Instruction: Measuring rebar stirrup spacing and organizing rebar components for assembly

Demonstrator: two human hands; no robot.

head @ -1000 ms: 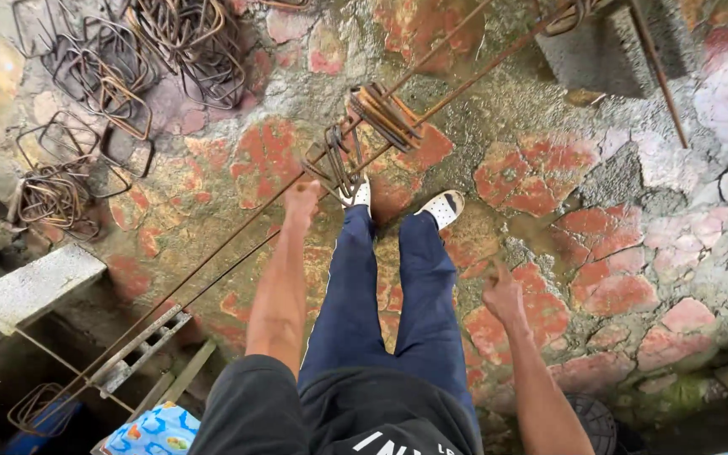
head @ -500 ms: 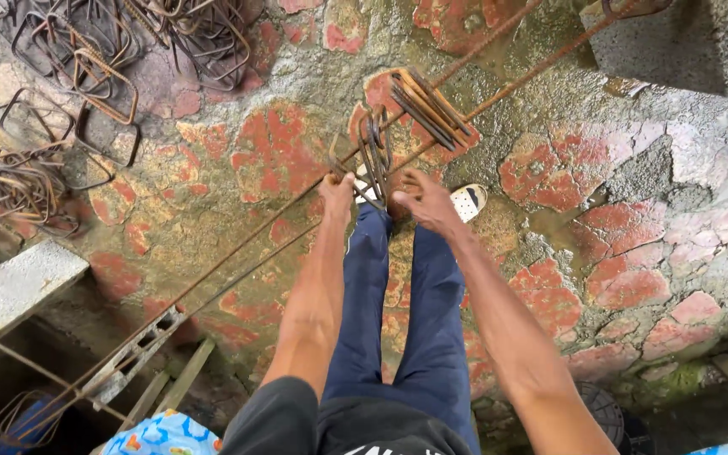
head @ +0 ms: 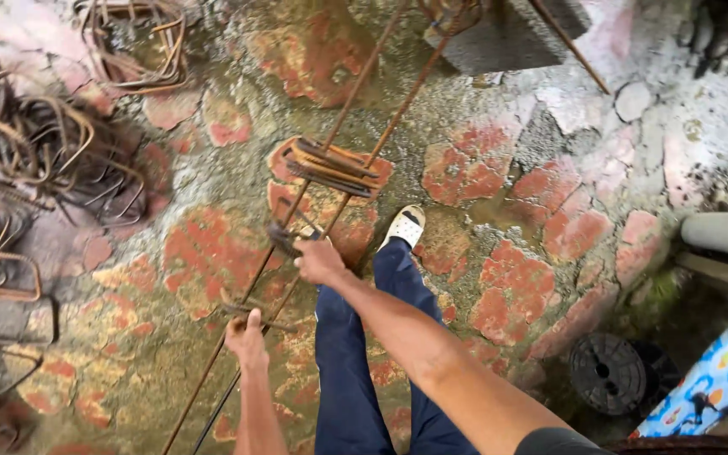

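Head view: you stand over two long rusty rebars (head: pixel 355 156) running diagonally across the stone-patch floor (head: pixel 499 278).
Left hand (head: pixel 246 335): closed around a bent stirrup (head: pixel 242 308) sitting on the bars, low on the run.
Right hand (head: pixel 318 261): fingers curled on another stirrup (head: pixel 284 238) further up; how tight, can't tell.
Why spread: hands apart looks like spacing the stirrups along the bars.
Stirrup stack (head: pixel 330 167): bunched on the bars beyond your right hand, near your shoe (head: pixel 404 226).
Spare stock: pile of bent stirrups (head: pixel 52 160) on the floor, far left, well apart.
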